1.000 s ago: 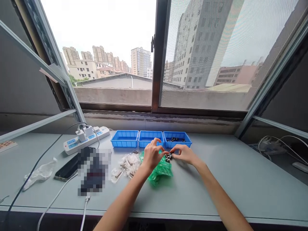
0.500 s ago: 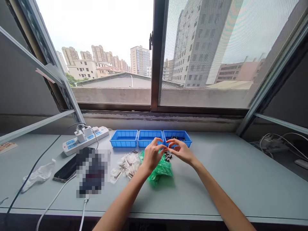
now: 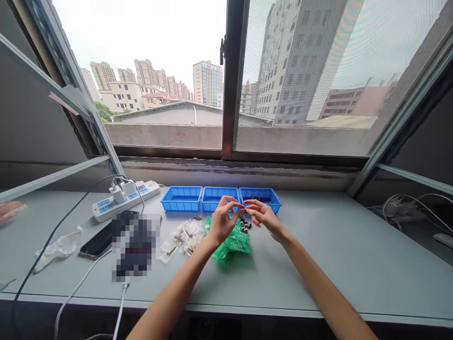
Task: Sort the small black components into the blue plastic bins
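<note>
My left hand (image 3: 223,221) and my right hand (image 3: 264,216) meet fingertip to fingertip above the desk. Both are closed in a pinch, and whatever lies between the fingers is too small to make out. Under them is a crumpled green plastic bag (image 3: 233,245). Small black-and-silver parts (image 3: 245,225) lie in a heap beside it, partly behind my right hand. To the left is a pile of small clear bags (image 3: 187,236) with thin metallic pieces inside. Behind my hands stands a blue tray (image 3: 277,202) with several dark parts in it.
Two more blue trays (image 3: 181,206) adjoin it on the left. A white power strip (image 3: 126,202), a black phone (image 3: 97,242), a blurred-out dark object (image 3: 136,250), cables and crumpled clear plastic (image 3: 60,250) occupy the left side. Another person's hand (image 3: 10,210) shows at the left edge.
The view has shifted slightly. My hands remain pinched together over the green bag, with small finger movements. Another person's hand has come in at the left edge.
</note>
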`<action>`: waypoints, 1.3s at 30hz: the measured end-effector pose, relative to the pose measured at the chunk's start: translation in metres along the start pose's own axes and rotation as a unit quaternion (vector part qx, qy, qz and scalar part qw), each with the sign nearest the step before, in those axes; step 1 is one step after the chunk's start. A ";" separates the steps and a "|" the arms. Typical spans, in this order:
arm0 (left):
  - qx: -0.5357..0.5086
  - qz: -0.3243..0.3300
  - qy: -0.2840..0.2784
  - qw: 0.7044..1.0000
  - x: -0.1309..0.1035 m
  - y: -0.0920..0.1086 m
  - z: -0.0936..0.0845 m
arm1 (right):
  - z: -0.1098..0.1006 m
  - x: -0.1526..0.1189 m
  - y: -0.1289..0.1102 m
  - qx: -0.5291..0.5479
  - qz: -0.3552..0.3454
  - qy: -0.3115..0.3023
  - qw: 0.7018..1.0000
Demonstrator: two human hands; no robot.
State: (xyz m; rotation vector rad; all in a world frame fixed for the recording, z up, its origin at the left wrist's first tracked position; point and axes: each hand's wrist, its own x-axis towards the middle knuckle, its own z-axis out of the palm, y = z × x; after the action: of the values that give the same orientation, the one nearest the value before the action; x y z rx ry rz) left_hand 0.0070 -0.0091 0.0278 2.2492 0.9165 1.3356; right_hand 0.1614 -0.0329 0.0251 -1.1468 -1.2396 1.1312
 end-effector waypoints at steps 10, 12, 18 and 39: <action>-0.058 -0.029 0.029 0.997 0.002 0.004 0.001 | 0.004 0.001 0.002 0.084 0.010 0.013 0.996; -0.040 -0.037 0.022 0.998 0.002 0.004 0.001 | 0.002 0.001 0.003 0.065 0.006 0.021 0.998; 0.113 -0.080 -0.011 0.990 0.001 0.000 -0.005 | -0.002 0.005 0.009 0.014 0.035 0.042 0.998; 0.210 -0.035 -0.060 0.975 -0.004 -0.003 0.001 | -0.036 0.014 0.025 -0.132 -0.063 0.322 0.935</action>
State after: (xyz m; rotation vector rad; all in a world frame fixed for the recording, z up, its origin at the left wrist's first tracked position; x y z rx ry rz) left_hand 0.0056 -0.0095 0.0231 2.5423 1.3221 1.0345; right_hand 0.1973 -0.0167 0.0018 -1.4637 -0.9355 0.4285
